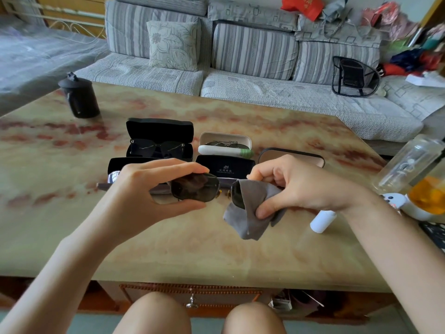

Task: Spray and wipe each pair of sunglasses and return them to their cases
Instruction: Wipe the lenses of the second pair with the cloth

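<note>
My left hand (144,186) grips a pair of dark sunglasses (195,189) by the left lens, above the table. My right hand (296,184) pinches a grey cloth (250,213) over the right lens. Behind them stand several open cases: a black case (160,130) with dark sunglasses inside, a white case (225,143) with another pair, a black case with white lettering (225,166), a brown-lined case (291,157), and a black case (115,165) partly hidden by my left hand. A white spray bottle (322,221) lies under my right wrist.
The marbled table (168,249) carries a black lidded cup (79,97) at the back left. A clear glass bottle (409,162) and a jar with orange contents (428,196) stand at the right edge. A grey sofa (240,75) runs behind the table.
</note>
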A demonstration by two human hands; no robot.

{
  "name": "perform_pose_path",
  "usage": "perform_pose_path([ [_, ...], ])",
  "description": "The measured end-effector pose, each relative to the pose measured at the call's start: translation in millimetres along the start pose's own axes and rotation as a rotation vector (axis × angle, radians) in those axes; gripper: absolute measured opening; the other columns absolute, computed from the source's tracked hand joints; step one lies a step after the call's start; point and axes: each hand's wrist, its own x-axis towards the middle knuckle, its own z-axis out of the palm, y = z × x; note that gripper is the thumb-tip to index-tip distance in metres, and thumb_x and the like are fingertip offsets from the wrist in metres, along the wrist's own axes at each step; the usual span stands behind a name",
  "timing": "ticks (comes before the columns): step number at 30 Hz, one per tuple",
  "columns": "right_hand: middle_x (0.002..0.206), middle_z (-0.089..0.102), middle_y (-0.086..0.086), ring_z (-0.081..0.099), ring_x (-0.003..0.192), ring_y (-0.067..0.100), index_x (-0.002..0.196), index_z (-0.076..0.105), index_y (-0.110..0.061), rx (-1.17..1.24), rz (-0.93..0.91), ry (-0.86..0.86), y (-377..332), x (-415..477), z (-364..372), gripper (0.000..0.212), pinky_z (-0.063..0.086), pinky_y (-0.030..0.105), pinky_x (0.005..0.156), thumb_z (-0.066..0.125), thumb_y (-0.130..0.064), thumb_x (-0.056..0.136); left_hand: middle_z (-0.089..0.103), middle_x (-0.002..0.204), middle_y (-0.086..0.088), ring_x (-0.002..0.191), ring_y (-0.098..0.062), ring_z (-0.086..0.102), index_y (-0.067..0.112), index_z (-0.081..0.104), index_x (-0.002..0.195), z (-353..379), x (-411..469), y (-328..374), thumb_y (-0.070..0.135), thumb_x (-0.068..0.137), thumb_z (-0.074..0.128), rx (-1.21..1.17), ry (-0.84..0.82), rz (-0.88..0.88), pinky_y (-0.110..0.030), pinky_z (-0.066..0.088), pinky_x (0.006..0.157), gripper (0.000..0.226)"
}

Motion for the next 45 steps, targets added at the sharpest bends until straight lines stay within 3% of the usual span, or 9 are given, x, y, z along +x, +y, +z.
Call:
perform_pose_path([
  [7, 0.059, 0.061, -0.008, 0.052, 0.056, 0.004, 0.067, 0.065, -0.012, -0.128, -0.045, 0.081, -11.9, 7.0, 13.1, 0.021, 0.037, 0.016, 0.052, 0.085, -0.017, 0.07, 0.064, 0.11, 0.016, 0.1, 0.006, 0.061, 0.026, 0.063, 0.115, 1.8, 1.5, 3.2, 0.029, 0.071, 0.077, 0.004, -0.023, 0.036, -0.006, 0.044, 0.089, 0.047],
  [15, 0.065, 0.05, 0.007, 0.043, 0.059, 0.014, 0.08, 0.063, 0.008, -0.085, -0.049, 0.072, -7.5, 16.4, 20.4, 0.032, 0.033, 0.029, 0.057, 0.065, -0.022, 0.091, 0.062, 0.113, 0.018, 0.1, 0.005, 0.061, 0.029, 0.06, 0.118, 1.8, 2.2, 3.6, 0.04, 0.077, 0.067, -0.021, -0.054, 0.046, -0.009, 0.048, 0.088, 0.043],
  [20, 0.069, 0.062, 0.003, 0.054, 0.058, 0.006, 0.089, 0.065, 0.006, -0.065, -0.029, 0.022, -3.1, 12.8, 14.2, 0.023, 0.043, 0.022, 0.057, 0.06, -0.016, 0.095, 0.064, 0.111, 0.017, 0.099, 0.006, 0.061, 0.027, 0.064, 0.117, 1.5, 1.0, 1.8, 0.03, 0.072, 0.077, -0.01, -0.05, 0.038, -0.006, 0.045, 0.089, 0.047],
  [25, 0.079, 0.07, 0.007, 0.065, 0.075, 0.029, 0.09, 0.067, -0.002, 0.001, -0.029, -0.001, 1.6, 0.0, -0.3, 0.005, 0.055, 0.037, 0.066, 0.064, -0.005, 0.087, 0.065, 0.106, 0.015, 0.096, 0.006, 0.061, 0.025, 0.065, 0.112, -2.1, 1.4, 1.9, 0.03, 0.071, 0.078, 0.019, -0.034, 0.035, -0.004, 0.042, 0.087, 0.043],
  [30, 0.1, 0.074, 0.015, 0.061, 0.113, 0.041, 0.099, 0.069, -0.003, -0.009, -0.011, 0.039, 4.9, -5.8, -5.6, 0.025, 0.052, 0.046, 0.094, 0.073, -0.01, 0.075, 0.068, 0.107, 0.014, 0.097, -0.001, 0.066, 0.028, 0.066, 0.113, -5.9, -1.5, 0.0, 0.042, 0.075, 0.07, -0.013, -0.015, -0.004, -0.009, 0.046, 0.088, 0.04],
  [33, 0.092, 0.074, 0.012, 0.068, 0.098, 0.036, 0.092, 0.069, -0.002, -0.056, -0.008, 0.073, 0.9, -2.7, -1.1, 0.019, 0.056, 0.042, 0.086, 0.076, 0.003, 0.075, 0.067, 0.107, 0.013, 0.098, 0.002, 0.063, 0.027, 0.064, 0.113, -3.4, -0.4, 1.9, 0.041, 0.073, 0.076, 0.014, -0.011, 0.021, -0.007, 0.045, 0.089, 0.044],
  [37, 0.078, 0.072, 0.011, 0.07, 0.077, 0.027, 0.081, 0.068, -0.005, -0.185, -0.029, 0.105, -6.1, 6.4, 10.3, 0.015, 0.054, 0.036, 0.073, 0.081, -0.006, 0.073, 0.063, 0.108, 0.018, 0.099, 0.008, 0.059, 0.026, 0.067, 0.113, 2.1, 2.6, 4.0, 0.033, 0.073, 0.078, 0.016, -0.021, 0.069, -0.006, 0.044, 0.09, 0.042],
  [39, 0.073, 0.069, 0.015, 0.059, 0.061, 0.015, 0.078, 0.067, -0.003, -0.211, -0.057, 0.123, -9.5, 10.6, 15.8, 0.02, 0.044, 0.03, 0.059, 0.083, -0.014, 0.073, 0.065, 0.108, 0.016, 0.099, 0.009, 0.059, 0.024, 0.066, 0.114, 4.5, 4.3, 4.2, 0.034, 0.076, 0.075, 0.015, -0.027, 0.093, -0.007, 0.045, 0.089, 0.041],
  [45, 0.057, 0.054, 0.009, 0.047, 0.049, 0.011, 0.074, 0.063, 0.005, -0.116, -0.084, 0.149, -9.1, 16.4, 17.2, 0.03, 0.033, 0.024, 0.049, 0.072, -0.021, 0.086, 0.063, 0.11, 0.016, 0.099, 0.007, 0.06, 0.023, 0.066, 0.115, 3.7, 4.6, 3.8, 0.037, 0.076, 0.076, -0.005, -0.015, 0.086, -0.007, 0.047, 0.089, 0.043],
])
